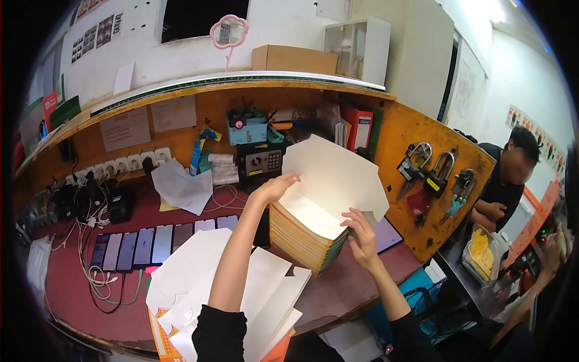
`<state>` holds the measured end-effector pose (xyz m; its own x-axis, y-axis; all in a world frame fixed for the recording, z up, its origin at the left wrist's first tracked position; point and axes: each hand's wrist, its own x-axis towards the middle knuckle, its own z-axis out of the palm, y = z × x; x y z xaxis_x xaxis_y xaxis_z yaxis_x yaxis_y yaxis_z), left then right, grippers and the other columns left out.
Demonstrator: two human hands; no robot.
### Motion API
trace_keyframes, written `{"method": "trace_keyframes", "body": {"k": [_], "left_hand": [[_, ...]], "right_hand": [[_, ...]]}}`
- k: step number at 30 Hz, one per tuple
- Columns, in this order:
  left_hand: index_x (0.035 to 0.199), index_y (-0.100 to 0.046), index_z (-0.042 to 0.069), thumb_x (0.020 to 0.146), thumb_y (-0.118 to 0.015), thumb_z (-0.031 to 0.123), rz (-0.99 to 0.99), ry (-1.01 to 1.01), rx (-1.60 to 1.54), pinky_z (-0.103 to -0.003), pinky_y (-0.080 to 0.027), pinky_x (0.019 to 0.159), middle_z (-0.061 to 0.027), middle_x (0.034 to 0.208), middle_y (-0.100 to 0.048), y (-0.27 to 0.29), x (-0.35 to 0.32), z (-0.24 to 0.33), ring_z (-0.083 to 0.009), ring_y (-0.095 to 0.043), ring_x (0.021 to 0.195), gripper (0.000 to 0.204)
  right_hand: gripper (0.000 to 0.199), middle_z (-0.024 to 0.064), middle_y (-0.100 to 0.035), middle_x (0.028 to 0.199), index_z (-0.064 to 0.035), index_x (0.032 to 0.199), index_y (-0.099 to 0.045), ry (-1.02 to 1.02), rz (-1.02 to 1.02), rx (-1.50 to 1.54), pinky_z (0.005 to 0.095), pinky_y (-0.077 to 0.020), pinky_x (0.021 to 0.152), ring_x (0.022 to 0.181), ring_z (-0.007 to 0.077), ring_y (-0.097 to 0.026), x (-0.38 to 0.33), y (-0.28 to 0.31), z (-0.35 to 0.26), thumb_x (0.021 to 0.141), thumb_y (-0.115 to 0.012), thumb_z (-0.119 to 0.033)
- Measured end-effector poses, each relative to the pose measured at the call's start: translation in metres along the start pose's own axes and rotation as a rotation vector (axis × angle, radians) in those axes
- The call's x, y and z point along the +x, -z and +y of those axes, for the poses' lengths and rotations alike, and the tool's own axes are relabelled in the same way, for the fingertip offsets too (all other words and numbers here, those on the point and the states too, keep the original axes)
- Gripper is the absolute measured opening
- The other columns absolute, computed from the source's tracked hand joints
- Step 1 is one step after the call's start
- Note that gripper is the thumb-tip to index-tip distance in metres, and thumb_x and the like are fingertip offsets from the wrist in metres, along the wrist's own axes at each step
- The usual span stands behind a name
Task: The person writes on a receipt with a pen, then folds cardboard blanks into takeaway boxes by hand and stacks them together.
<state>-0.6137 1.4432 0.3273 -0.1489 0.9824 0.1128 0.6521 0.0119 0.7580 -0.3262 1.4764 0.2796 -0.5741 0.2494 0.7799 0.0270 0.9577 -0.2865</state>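
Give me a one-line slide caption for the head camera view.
Left hand grips, right hand touches an open carton near white cardboard and a row of phones.

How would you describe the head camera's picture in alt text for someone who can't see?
A person's left hand and right hand touch opposite sides of an open carton, white inside with a yellow, orange and green exterior. Flattened cartons lie nearby; beyond are a row of phones and, rightward, padlocks on a wooden panel.
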Motion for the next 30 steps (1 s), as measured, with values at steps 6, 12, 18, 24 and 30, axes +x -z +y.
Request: {"method": "trace_keyframes", "body": {"k": [6,12,18,24,30], "left_hand": [[0.116,-0.052,0.006,0.094,-0.033,0.019,0.046,-0.192,-0.374,-0.029,-0.028,0.098,-0.0081,0.123,-0.049,-0.017,0.001,-0.036,-0.0195,-0.042,0.114,0.031],[0.115,-0.052,0.006,0.089,-0.042,0.018,0.512,-0.140,-0.147,-0.033,-0.032,0.095,-0.0109,0.121,-0.050,-0.020,-0.034,-0.015,-0.0259,-0.044,0.112,0.030],[0.124,-0.035,0.001,0.072,-0.065,0.025,0.817,-0.221,0.366,-0.044,-0.028,0.098,-0.0215,0.123,-0.039,-0.103,-0.139,-0.003,-0.0377,-0.036,0.114,0.065],[0.127,-0.035,0.001,0.069,-0.065,0.039,0.155,0.152,0.621,-0.048,-0.037,0.089,-0.0224,0.121,-0.042,-0.135,-0.193,0.025,-0.0399,-0.042,0.111,0.075],[0.091,-0.058,-0.002,0.078,-0.054,0.028,0.065,0.147,0.483,-0.044,-0.047,0.066,-0.0253,0.072,-0.059,-0.112,-0.198,-0.003,-0.0390,-0.059,0.067,0.032]], "right_hand": [[0.034,0.0137,-0.042,0.126,-0.0116,0.098,-0.057,-0.011,-0.128,-0.089,0.0523,-0.0278,0.097,0.123,0.0430,-0.028,0.008,-0.005,-0.019,0.067,-0.066,-0.024],[0.033,0.0182,-0.037,0.128,-0.0130,0.093,-0.059,0.100,-0.012,-0.091,0.0553,-0.0242,0.097,0.123,0.0455,-0.024,-0.006,-0.027,-0.011,0.066,-0.071,-0.028],[0.038,0.0175,-0.031,0.132,-0.0111,0.103,-0.054,0.040,0.023,-0.146,0.0556,-0.0190,0.100,0.125,0.0432,-0.022,-0.004,-0.025,-0.031,0.070,-0.067,-0.023],[0.039,0.0190,-0.032,0.131,-0.0084,0.108,-0.050,0.133,0.178,-0.153,0.0533,-0.0186,0.101,0.125,0.0434,-0.021,-0.007,-0.035,-0.058,0.072,-0.063,-0.015],[0.038,0.0200,-0.039,0.125,-0.0073,0.109,-0.049,0.177,0.134,0.035,0.0477,-0.0356,0.092,0.118,0.0379,-0.035,-0.019,-0.033,-0.067,0.073,-0.060,-0.006]]}}
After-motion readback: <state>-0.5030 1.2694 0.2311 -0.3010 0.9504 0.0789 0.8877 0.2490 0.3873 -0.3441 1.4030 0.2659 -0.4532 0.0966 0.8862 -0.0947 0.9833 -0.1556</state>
